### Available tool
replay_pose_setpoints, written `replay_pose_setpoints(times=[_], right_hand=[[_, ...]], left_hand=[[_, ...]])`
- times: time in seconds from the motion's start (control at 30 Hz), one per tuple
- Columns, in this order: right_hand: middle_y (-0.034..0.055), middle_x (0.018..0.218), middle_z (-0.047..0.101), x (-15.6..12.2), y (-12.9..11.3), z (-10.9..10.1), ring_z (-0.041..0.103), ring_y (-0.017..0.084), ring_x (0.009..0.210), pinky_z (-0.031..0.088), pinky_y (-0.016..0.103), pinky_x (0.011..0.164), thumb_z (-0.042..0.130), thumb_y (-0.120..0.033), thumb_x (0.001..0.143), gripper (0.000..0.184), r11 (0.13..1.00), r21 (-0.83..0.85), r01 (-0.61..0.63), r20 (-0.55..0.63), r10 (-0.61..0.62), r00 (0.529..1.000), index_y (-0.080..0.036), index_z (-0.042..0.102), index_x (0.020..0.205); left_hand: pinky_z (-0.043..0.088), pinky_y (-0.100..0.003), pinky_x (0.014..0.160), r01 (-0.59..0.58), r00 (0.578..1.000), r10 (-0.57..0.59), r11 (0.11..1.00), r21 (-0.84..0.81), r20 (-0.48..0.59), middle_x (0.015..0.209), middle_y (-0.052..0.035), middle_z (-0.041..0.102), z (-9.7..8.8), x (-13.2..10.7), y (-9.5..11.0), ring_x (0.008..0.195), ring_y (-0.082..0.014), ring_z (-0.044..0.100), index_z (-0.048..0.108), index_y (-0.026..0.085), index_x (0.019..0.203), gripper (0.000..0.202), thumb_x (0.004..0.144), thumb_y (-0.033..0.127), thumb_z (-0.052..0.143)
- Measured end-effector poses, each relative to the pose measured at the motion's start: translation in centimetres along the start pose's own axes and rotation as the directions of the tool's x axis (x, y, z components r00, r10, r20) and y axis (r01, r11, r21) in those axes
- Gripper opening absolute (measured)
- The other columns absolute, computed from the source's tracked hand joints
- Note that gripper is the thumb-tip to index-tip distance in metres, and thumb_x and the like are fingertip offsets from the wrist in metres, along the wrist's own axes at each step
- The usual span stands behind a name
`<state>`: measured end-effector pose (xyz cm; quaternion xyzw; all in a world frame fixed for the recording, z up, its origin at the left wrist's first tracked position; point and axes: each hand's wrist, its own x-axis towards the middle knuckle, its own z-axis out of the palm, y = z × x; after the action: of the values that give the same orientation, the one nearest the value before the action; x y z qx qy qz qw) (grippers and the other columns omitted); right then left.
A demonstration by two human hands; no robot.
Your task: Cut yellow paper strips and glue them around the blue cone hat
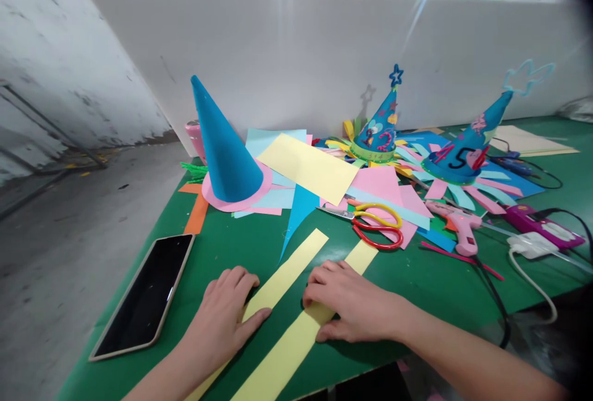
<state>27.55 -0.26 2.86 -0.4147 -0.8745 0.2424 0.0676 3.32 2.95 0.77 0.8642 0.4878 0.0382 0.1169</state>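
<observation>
Two long pale yellow paper strips lie side by side on the green table. My left hand (227,308) rests on the left paper strip (291,271), its thumb stretched across the paper and apart from the bent fingers. On the right paper strip (282,358), my right hand (343,302) has its fingers and thumb at the strip's two edges, gripping it. Just beyond my right hand lie scissors (377,223) with one yellow and one red handle, their blades pointing left. A plain blue paper cone hat (229,154) with a pink brim stands farther back on the left.
A phone (146,296) lies near the left table edge. Two decorated cone hats (380,126) stand at the back right. Coloured paper sheets (308,163) cover the middle. A pink glue gun (458,222), a purple device (544,225) and cables lie right. A white panel (278,61) rises behind.
</observation>
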Motion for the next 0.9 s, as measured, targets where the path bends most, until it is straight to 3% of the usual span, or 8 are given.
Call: replay_pose_setpoints(times=[0.17, 0.3, 0.43, 0.63, 0.77, 0.9], right_hand=[[0.0009, 0.091, 0.053, 0.8, -0.3, -0.3, 0.046, 0.02, 0.088, 0.036, 0.033, 0.073, 0.068, -0.04, 0.066, 0.026, 1.0, 0.014, 0.028, 0.072, -0.029, 0.997, -0.022, 0.056, 0.081], [0.0006, 0.091, 0.054, 1.2, -0.4, -0.2, 0.047, 0.02, 0.087, 0.035, 0.034, 0.074, 0.068, -0.038, 0.066, 0.03, 0.998, 0.028, 0.055, 0.089, -0.057, 0.994, -0.023, 0.055, 0.089], [0.0004, 0.091, 0.053, 1.5, -0.6, 0.0, 0.047, 0.02, 0.088, 0.035, 0.034, 0.074, 0.069, -0.038, 0.065, 0.027, 0.997, 0.023, 0.074, 0.11, -0.076, 0.991, -0.023, 0.056, 0.083], [-0.0002, 0.094, 0.055, 2.0, -1.6, 0.3, 0.048, 0.019, 0.091, 0.036, 0.033, 0.075, 0.069, -0.038, 0.064, 0.031, 0.993, 0.035, 0.111, 0.123, -0.114, 0.986, -0.024, 0.056, 0.088], [0.0026, 0.1, 0.054, 1.5, -0.6, 0.0, 0.047, 0.022, 0.095, 0.035, 0.036, 0.077, 0.067, -0.04, 0.066, 0.041, 0.999, 0.021, 0.029, 0.064, -0.03, 0.998, -0.024, 0.053, 0.101], [0.0036, 0.099, 0.053, 0.6, 0.6, -0.6, 0.046, 0.023, 0.092, 0.035, 0.036, 0.074, 0.065, -0.043, 0.067, 0.038, 0.998, -0.006, -0.062, 0.021, 0.062, 0.998, -0.024, 0.054, 0.098]], left_hand=[[0.041, -0.039, 0.08, 0.031, 0.993, -0.036, 0.999, -0.045, -0.114, 0.1, -0.0063, 0.052, -2.7, -2.0, -2.2, 0.095, -0.0234, 0.05, 0.051, 0.021, 0.103, 0.031, 0.08, 0.041, 0.049], [0.044, -0.033, 0.075, 0.15, 0.964, -0.167, 0.984, -0.096, -0.207, 0.102, -0.0045, 0.052, -4.6, -5.2, -3.5, 0.092, -0.021, 0.052, 0.051, 0.023, 0.1, 0.027, 0.083, 0.043, 0.044], [0.043, -0.034, 0.073, 0.142, 0.974, -0.148, 0.989, -0.048, -0.171, 0.09, -0.0042, 0.054, -3.4, -7.1, -2.7, 0.086, -0.0211, 0.053, 0.054, 0.021, 0.086, 0.025, 0.08, 0.044, 0.047], [0.04, -0.038, 0.07, 0.176, 0.984, -0.174, 0.98, 0.093, -0.022, 0.085, -0.0047, 0.054, -1.5, -7.1, -1.3, 0.081, -0.0235, 0.051, 0.055, 0.019, 0.083, 0.029, 0.074, 0.047, 0.055], [0.039, -0.04, 0.071, 0.167, 0.981, -0.153, 0.98, 0.108, -0.122, 0.087, -0.0062, 0.054, -1.7, -7.2, -1.1, 0.084, -0.0249, 0.051, 0.056, 0.019, 0.087, 0.028, 0.076, 0.044, 0.054], [0.039, -0.04, 0.078, -0.05, 0.958, 0.07, 0.996, 0.077, -0.279, 0.095, -0.008, 0.055, -0.8, -6.9, 2.3, 0.092, -0.0244, 0.05, 0.054, 0.02, 0.093, 0.021, 0.08, 0.034, 0.048]])
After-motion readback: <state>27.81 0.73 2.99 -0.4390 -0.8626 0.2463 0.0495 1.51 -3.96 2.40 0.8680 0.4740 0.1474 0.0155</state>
